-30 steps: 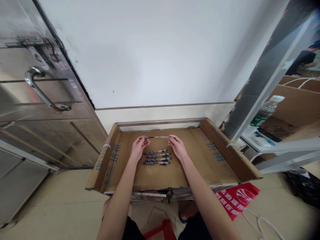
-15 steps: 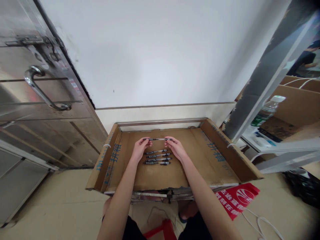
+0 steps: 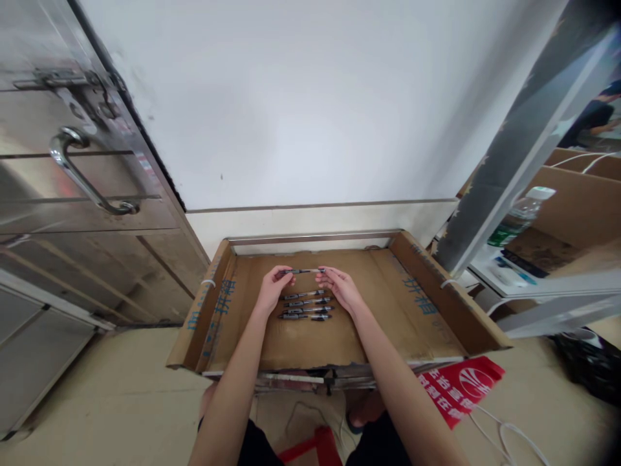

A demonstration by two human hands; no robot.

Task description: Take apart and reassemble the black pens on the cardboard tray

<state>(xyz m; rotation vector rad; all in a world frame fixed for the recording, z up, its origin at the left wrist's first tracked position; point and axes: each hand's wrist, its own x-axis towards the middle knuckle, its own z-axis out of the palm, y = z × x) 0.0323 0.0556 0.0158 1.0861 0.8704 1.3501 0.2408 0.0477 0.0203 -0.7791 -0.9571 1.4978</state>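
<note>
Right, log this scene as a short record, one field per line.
Left hand: pinches slim black-and-clear pen
Right hand: at that pen's right end; grip unclear
Surface: shallow brown cardboard tray, blue print
Lying on it: other slim dark pens, roughly parallel
Left side: silver metal door
Right side: clear plastic bottle, green label

1. a shallow brown cardboard tray [image 3: 378, 330] rests at the lower centre of the frame, the front edge of the counter [image 3: 291, 378] showing beneath it.
2. the tray's left wall [image 3: 204, 317] and right wall [image 3: 439, 291] stand raised; blue lettering [image 3: 226, 296] shows toward both sides.
3. directly on the cardboard, just below the frame's centre, dark pens [image 3: 306, 302] lie close together in near-parallel rows, running left to right.
</note>
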